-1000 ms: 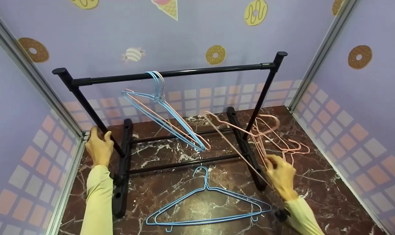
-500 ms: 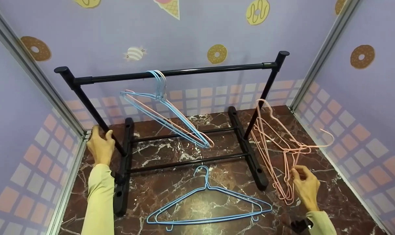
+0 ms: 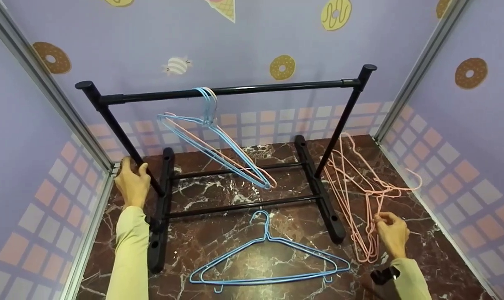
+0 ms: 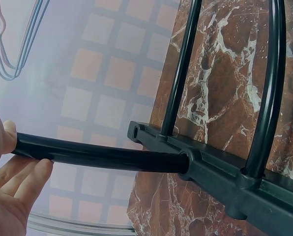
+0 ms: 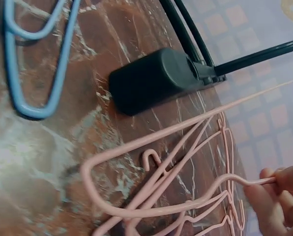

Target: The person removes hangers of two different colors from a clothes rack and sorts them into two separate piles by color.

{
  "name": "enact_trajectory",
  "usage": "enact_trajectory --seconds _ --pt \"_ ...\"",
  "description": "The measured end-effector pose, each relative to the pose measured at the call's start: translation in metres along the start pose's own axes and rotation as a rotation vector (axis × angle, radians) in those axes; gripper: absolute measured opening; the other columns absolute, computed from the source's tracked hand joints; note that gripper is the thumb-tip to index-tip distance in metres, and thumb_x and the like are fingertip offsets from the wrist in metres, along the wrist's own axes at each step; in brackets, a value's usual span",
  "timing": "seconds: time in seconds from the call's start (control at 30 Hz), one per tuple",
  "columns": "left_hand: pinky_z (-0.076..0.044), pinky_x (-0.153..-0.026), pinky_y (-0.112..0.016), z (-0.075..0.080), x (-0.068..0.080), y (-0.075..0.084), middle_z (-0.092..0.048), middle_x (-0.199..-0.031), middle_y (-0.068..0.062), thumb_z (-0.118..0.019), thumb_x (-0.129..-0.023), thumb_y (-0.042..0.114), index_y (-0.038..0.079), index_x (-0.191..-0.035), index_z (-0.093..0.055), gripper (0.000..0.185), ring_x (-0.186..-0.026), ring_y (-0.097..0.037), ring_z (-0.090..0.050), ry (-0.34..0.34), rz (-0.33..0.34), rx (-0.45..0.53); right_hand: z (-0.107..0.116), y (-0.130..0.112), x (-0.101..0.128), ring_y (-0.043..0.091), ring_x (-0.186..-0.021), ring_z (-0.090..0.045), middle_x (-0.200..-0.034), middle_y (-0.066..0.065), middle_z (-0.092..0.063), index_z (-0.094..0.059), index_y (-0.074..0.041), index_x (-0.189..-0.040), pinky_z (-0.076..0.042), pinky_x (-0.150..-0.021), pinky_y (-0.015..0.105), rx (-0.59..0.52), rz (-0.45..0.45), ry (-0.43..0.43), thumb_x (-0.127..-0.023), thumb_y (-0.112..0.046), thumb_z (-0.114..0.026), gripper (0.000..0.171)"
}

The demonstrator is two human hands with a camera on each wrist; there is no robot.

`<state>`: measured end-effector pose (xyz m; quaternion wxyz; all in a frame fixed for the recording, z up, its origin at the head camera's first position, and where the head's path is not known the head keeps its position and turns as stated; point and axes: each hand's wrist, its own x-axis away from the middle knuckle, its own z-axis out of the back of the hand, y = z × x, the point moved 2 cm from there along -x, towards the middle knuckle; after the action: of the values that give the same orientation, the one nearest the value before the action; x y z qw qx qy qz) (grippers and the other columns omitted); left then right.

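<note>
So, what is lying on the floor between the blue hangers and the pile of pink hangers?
In the head view, the rack's right foot lies between the blue hangers and the pink hangers.

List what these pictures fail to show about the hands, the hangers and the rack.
- Pink hangers, head view: the wires overlap, so their number is unclear.
- Right hand, right wrist view: cut off by the frame edge; only fingertips pinching one pink wire show.
- Left hand, left wrist view: mostly outside the frame, gripping the rack post.
- Hanger hooks on the rail, head view: too bunched to count.
</note>
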<state>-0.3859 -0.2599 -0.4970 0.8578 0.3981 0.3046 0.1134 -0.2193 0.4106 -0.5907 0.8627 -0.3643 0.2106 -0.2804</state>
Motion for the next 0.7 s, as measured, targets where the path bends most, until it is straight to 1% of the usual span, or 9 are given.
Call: enact_trajectory --seconds 0.07,0.13,0.2,0.33,0.43,0.57,0.63,0.7 --pt "-0.044 -0.091 -0.064 0.0 -0.001 0.001 -0.07 -0.109 -0.031 -0.068 -0.095 0.017 0.002 -0.125 -0.058 0.035 -0.095 -0.061 -0.059 -0.006 0.002 -0.002 -0.001 0.002 -0.005 0.018 -0.073 -0.068 -0.087 0.012 -0.078 -0.077 -0.004 -0.098 -0.043 -0.082 0.044 0.032 0.007 -0.01 -0.09 -0.018 -0.067 0.019" --pt "-0.044 -0.091 -0.064 0.0 -0.002 0.001 -0.07 -0.109 -0.031 -0.068 -0.095 0.017 0.002 -0.126 -0.058 0.036 -0.096 -0.061 -0.059 -0.003 0.001 -0.001 -0.004 0.004 -0.01 0.034 -0.083 -0.068 -0.084 0.013 -0.077 -0.076 -0.002 -0.095 -0.042 -0.081 0.05 0.061 0.009 -0.025 -0.089 -0.019 -0.067 0.02" --pt "-0.044 -0.09 -0.065 0.0 -0.002 0.002 -0.07 -0.108 -0.031 -0.068 -0.094 0.016 0.001 -0.125 -0.058 0.035 -0.096 -0.061 -0.06 0.005 -0.008 0.001 -0.006 0.006 -0.014 0.043 -0.089 -0.066 -0.084 0.014 -0.076 -0.076 0.0 -0.094 -0.041 -0.081 0.054 0.077 0.003 -0.05 -0.088 -0.019 -0.066 0.022" --pt "-0.044 -0.09 -0.064 0.0 -0.002 0.001 -0.069 -0.109 -0.031 -0.069 -0.094 0.015 0.001 -0.123 -0.058 0.034 -0.1 -0.061 -0.06 0.013 -0.008 0.011 -0.012 0.012 -0.02 0.05 -0.096 -0.062 -0.087 0.019 -0.075 -0.075 0.002 -0.094 -0.038 -0.085 0.062 0.1 0.003 -0.094 -0.086 -0.017 -0.064 0.023" --pt "-0.044 -0.091 -0.064 -0.001 -0.001 0.0 -0.069 -0.11 -0.03 -0.068 -0.095 0.015 0.002 -0.124 -0.059 0.034 -0.102 -0.06 -0.06 0.003 0.001 0.015 -0.015 0.018 -0.022 0.054 -0.099 -0.061 -0.092 0.023 -0.074 -0.075 0.003 -0.094 -0.037 -0.086 0.064 0.109 0.025 -0.065 -0.084 -0.015 -0.065 0.023" --pt "-0.044 -0.092 -0.063 -0.004 0.0 0.001 -0.07 -0.11 -0.03 -0.068 -0.095 0.016 0.003 -0.124 -0.058 0.034 -0.103 -0.06 -0.06 -0.011 0.01 0.017 -0.02 0.029 -0.021 0.057 -0.09 -0.064 -0.091 0.027 -0.073 -0.075 0.005 -0.09 -0.042 -0.082 0.064 0.14 0.12 0.031 -0.083 -0.011 -0.068 0.019" --pt "-0.044 -0.092 -0.063 -0.005 0.0 0.001 -0.07 -0.111 -0.03 -0.068 -0.096 0.017 0.003 -0.125 -0.058 0.034 -0.104 -0.06 -0.06 -0.014 0.009 0.014 -0.024 0.034 -0.02 0.057 -0.084 -0.065 -0.087 0.029 -0.073 -0.074 0.007 -0.088 -0.046 -0.079 0.064 0.164 0.177 0.056 -0.083 -0.008 -0.067 0.017" --pt "-0.044 -0.092 -0.064 -0.005 0.0 0.001 -0.07 -0.11 -0.03 -0.068 -0.095 0.017 0.002 -0.125 -0.058 0.034 -0.103 -0.06 -0.06 -0.01 0.008 0.009 -0.026 0.038 -0.019 0.058 -0.079 -0.065 -0.084 0.03 -0.072 -0.073 0.008 -0.084 -0.047 -0.076 0.066 0.187 0.225 0.056 -0.082 -0.005 -0.065 0.015"
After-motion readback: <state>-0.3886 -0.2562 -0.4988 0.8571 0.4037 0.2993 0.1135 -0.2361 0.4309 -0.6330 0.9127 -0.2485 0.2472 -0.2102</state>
